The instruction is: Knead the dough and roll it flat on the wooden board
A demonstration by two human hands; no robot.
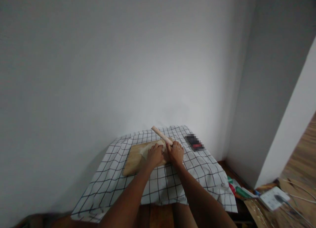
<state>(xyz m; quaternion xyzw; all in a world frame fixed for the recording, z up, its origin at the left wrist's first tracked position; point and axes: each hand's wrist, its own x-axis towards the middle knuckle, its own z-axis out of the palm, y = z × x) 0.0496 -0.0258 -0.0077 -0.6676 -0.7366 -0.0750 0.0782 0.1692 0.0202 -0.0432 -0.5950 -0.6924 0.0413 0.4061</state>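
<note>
A pale sheet of dough (pixel 145 151) lies on a wooden cutting board (pixel 132 159). My left hand (pixel 155 154) is on the dough, its fingers curled and pressed together over the dough's right part. My right hand (pixel 176 152) is closed around the near end of a wooden rolling pin (pixel 160 133). The pin slants away to the upper left, its far end reaching past the board's back edge. My hands partly cover the dough and the board's right side.
The board rests on a white checked cloth (pixel 111 170) over a table. A dark, pixelated phone-like object (pixel 194 142) lies to the right. A wall (pixel 148 73) stands directly behind. On the floor at right are a white power strip (pixel 274 197) with cables and colourful packaging (pixel 243 191).
</note>
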